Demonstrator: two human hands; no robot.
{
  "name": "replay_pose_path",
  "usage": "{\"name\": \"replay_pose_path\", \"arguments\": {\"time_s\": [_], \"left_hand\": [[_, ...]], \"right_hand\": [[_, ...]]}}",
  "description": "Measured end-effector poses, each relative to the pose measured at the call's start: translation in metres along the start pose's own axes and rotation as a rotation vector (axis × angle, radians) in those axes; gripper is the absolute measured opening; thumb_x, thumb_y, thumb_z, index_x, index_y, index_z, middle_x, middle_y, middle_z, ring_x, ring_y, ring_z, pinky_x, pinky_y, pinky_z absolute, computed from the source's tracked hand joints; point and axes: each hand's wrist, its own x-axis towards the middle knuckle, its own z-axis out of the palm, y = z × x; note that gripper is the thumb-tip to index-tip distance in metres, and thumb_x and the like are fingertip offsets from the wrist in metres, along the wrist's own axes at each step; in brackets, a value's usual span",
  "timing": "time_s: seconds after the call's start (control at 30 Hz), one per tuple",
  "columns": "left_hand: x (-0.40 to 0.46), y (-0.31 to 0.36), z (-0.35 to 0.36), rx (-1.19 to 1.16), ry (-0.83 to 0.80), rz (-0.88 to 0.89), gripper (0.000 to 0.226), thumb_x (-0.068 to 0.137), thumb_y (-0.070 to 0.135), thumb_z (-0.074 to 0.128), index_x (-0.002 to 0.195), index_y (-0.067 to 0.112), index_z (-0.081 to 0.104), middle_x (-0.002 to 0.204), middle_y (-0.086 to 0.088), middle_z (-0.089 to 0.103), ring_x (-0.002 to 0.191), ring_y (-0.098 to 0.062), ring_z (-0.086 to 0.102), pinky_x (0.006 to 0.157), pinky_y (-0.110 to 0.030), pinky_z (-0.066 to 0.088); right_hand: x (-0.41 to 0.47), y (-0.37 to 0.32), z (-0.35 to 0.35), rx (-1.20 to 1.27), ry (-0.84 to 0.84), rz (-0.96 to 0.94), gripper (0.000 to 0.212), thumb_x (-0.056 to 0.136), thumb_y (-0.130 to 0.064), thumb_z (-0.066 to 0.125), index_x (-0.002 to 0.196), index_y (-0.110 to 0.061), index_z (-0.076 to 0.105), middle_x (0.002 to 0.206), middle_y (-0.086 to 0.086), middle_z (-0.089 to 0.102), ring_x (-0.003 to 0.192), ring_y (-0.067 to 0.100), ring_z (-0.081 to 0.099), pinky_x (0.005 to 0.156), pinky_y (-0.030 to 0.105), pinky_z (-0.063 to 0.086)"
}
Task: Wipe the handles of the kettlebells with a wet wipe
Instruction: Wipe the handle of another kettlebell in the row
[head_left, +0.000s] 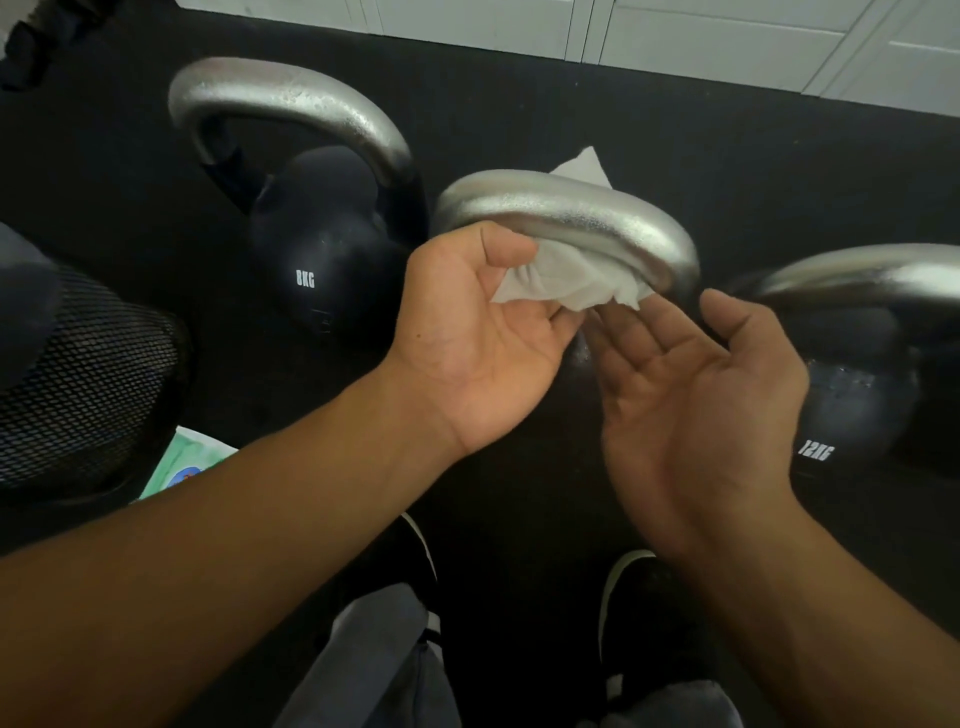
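Pinching the wet wipe (566, 283) under the middle kettlebell's handle (566, 215), the left hand (483, 322) grips it with curled fingers; the right hand (691, 395) lies open, fingers relaxed, beside it above the black floor (571, 114).

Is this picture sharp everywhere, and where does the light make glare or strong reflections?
Head view: mostly sharp at the centre, where the wet wipe and the middle handle show texture; soft bright reflections lie on that handle and the 8KG kettlebell's handle; the near forearms and the right hand look softer; the wide lens bends the white wall base; the black floor hides detail.
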Motion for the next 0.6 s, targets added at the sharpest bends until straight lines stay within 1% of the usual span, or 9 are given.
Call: {"name": "replay_pose_path", "arguments": {"time_s": [0.03,0.1,0.2,0.33,0.4,0.47,0.6], "left_hand": [[-0.002,0.000,-0.002,-0.002,-0.008,0.003,0.061,0.088,0.009,0.043,0.148,0.003,0.049,0.148,-0.021,0.056,0.138,-0.036,0.054,0.120,-0.047,0.040],[-0.007,-0.003,-0.006,-0.011,-0.024,0.004,0.059,0.090,0.010,0.041,0.149,0.004,0.048,0.147,-0.019,0.057,0.137,-0.034,0.055,0.120,-0.045,0.040],[-0.011,-0.005,-0.008,-0.005,-0.034,0.006,0.062,0.088,0.011,0.043,0.149,0.004,0.049,0.148,-0.019,0.056,0.137,-0.034,0.055,0.121,-0.045,0.039],[-0.006,-0.001,0.004,0.049,-0.057,-0.024,0.062,0.086,0.011,0.047,0.148,0.004,0.050,0.151,-0.021,0.053,0.141,-0.037,0.051,0.120,-0.047,0.039],[-0.003,0.000,0.010,0.055,-0.058,-0.042,0.065,0.081,0.011,0.052,0.146,0.002,0.051,0.145,-0.022,0.057,0.141,-0.038,0.050,0.120,-0.048,0.039],[-0.003,-0.001,0.012,0.057,-0.054,-0.054,0.066,0.080,0.011,0.053,0.145,0.003,0.052,0.142,-0.020,0.061,0.139,-0.037,0.053,0.120,-0.048,0.040],[-0.017,-0.006,0.010,0.071,-0.077,-0.068,0.066,0.079,0.013,0.054,0.144,0.004,0.052,0.143,-0.018,0.062,0.132,-0.030,0.061,0.119,-0.044,0.041]], "right_hand": [[-0.001,0.000,0.000,-0.017,0.023,-0.018,0.048,0.104,-0.035,0.036,0.133,-0.007,0.063,0.128,0.015,0.073,0.123,0.024,0.069,0.116,0.038,0.044],[-0.004,-0.002,-0.002,-0.062,0.070,-0.075,0.049,0.105,-0.032,0.035,0.127,-0.002,0.067,0.119,0.014,0.077,0.114,0.025,0.074,0.109,0.037,0.049],[-0.010,-0.003,-0.007,-0.141,0.189,-0.143,0.045,0.106,-0.029,0.036,0.123,-0.005,0.071,0.109,0.006,0.080,0.106,0.017,0.076,0.105,0.035,0.051],[-0.015,0.000,-0.008,-0.173,0.248,-0.193,0.044,0.107,-0.028,0.037,0.117,-0.007,0.074,0.109,0.003,0.081,0.108,0.013,0.075,0.108,0.032,0.047],[-0.015,0.002,-0.007,-0.163,0.251,-0.212,0.044,0.108,-0.026,0.036,0.117,-0.006,0.074,0.110,0.004,0.080,0.110,0.014,0.074,0.109,0.031,0.048],[-0.015,0.003,-0.007,-0.148,0.257,-0.239,0.042,0.108,-0.023,0.036,0.114,-0.006,0.074,0.110,0.005,0.080,0.110,0.015,0.074,0.107,0.031,0.050],[-0.013,0.003,-0.007,-0.170,0.269,-0.269,0.040,0.108,-0.020,0.035,0.110,-0.010,0.074,0.108,0.003,0.080,0.109,0.013,0.074,0.101,0.029,0.052]]}}
